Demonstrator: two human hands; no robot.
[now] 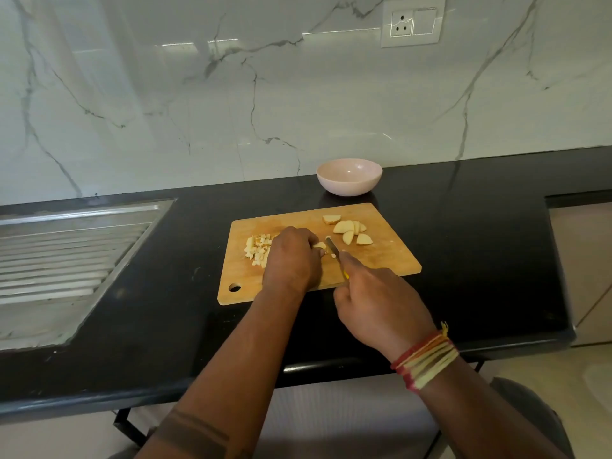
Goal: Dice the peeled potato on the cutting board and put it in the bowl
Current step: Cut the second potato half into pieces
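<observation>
- A wooden cutting board point(381, 256) lies on a black stone counter point(159, 313); every place below is given relative to this board.
- The person's left hand point(291, 256) rests on the middle of the board, fingers curled down over a small potato piece point(320, 245), pinning it in place. Most of that piece is hidden under the fingers.
- The right hand point(377, 303) sits over the board's near edge, fingers wrapped around the handle of a small knife point(332, 248). A sliver of yellow handle shows. The blade angles toward the pinned piece and appears to touch it.
- On the board's left part, just beside the left hand, sits a pile of diced potato cubes point(258, 250).
- On the board's far right part lie several larger potato wedges point(351, 230), not yet diced, clear of both hands.
- A pale pink bowl point(349, 185) stands on the counter just beyond the board's far edge. Nothing can be seen inside it.
- To the left of the board, set into the counter, is a ribbed steel sink drainboard point(66, 253).
- Progress, as a judgement: dicing looks under halfway done. One piece is under the knife, the wedges remain to be cut, and no potato has gone into the bowl yet.
</observation>
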